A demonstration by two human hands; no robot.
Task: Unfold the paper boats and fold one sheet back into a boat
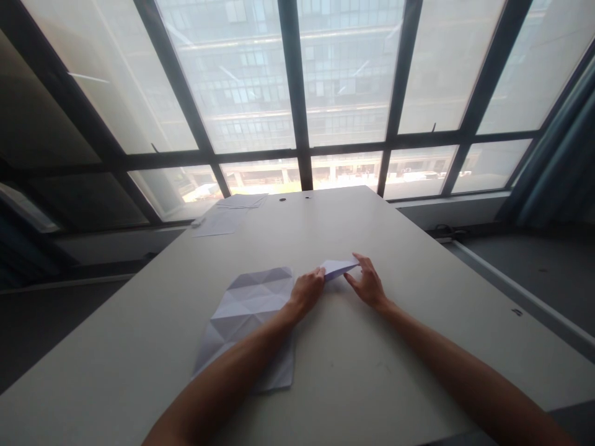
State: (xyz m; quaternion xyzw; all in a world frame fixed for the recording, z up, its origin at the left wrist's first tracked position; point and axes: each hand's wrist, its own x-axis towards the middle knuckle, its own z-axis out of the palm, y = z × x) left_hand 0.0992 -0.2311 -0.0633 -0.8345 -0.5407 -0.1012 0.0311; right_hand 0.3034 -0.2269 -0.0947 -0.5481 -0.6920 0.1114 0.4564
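A small folded piece of white paper (pixel 338 267) is held between my two hands, just above the table. My left hand (pixel 308 290) is closed around its left end, with the fingers wrapped over it. At the pointed right end, my right hand (pixel 369 284) curves its fingers and thumb about the paper, fingers along the upper edge and thumb lower. Under my left forearm lies a large white sheet (pixel 251 303) creased in a pattern of triangles and squares; the arm covers part of it.
The white table (pixel 339 223) reaches toward tall windows (pixel 348 80). Several flat paper sheets (pixel 223 220) lie at its far left, with a small pale object (pixel 198 222) beside them. Two small dark spots sit near the far edge. A blue curtain (pixel 553 155) hangs at right.
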